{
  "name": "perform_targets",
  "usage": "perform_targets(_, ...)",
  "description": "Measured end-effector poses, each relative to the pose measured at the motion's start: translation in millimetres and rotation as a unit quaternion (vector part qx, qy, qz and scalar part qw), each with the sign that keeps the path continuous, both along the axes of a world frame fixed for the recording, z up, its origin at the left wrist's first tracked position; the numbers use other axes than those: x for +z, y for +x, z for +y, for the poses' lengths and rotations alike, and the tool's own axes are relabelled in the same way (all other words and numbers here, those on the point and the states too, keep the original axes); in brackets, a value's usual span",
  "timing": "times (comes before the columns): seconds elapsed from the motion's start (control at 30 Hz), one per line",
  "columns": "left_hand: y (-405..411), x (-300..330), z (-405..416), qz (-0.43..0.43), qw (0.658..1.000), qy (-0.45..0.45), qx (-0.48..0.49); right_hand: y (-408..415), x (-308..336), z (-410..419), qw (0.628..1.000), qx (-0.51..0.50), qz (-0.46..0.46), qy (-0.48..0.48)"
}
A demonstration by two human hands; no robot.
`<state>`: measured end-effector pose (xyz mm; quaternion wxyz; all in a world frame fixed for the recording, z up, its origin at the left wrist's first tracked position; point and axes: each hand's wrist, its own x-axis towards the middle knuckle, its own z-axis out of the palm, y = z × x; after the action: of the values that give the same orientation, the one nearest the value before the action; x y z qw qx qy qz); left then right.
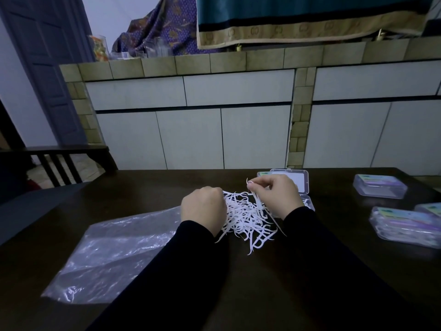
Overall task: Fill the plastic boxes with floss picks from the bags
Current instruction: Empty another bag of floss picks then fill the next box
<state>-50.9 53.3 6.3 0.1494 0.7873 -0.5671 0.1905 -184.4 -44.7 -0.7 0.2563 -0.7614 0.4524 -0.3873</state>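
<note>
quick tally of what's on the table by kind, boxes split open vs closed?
Open plastic box: 1
Closed plastic boxes: 3
Empty plastic bag: 1
Pile of loose floss picks: 1 (picks too tangled to count)
Total: 6

We see white floss picks [248, 218] on a dark brown tabletop [298, 271], a clear bag [112, 254], black sleeves [191, 259], clear boxes [379, 187] with green and purple labels, and behind them a teal cloth [298, 10] with a tan patterned border.
</note>
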Motion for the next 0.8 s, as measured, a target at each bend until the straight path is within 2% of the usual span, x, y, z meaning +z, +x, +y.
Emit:
perform_targets(0.3, -2.1, 8.9, 6.3, 0.032, 0.988, -0.146, -0.036, -8.6, 5.7, -1.1, 0.985, 0.057, -0.154, 0.046)
perform_targets(0.47, -9.4, 10.4, 7.2, 0.051, 0.976, -0.201, -0.066, -12.9, 8.8, -3.3, 0.967, 0.052, -0.24, 0.072)
perform_targets(0.63, -16.7, 11.7, 5.5, 0.098, 0.97, -0.214, -0.068, -19.2, 10.8, -8.5, 0.942, 0.046, -0.319, 0.093)
perform_targets(0.8, -28.4, 16.5, -4.5, 0.231, 0.952, -0.186, -0.08, -36.9, 6.1, -22.4, 0.934, 0.006, -0.349, 0.081)
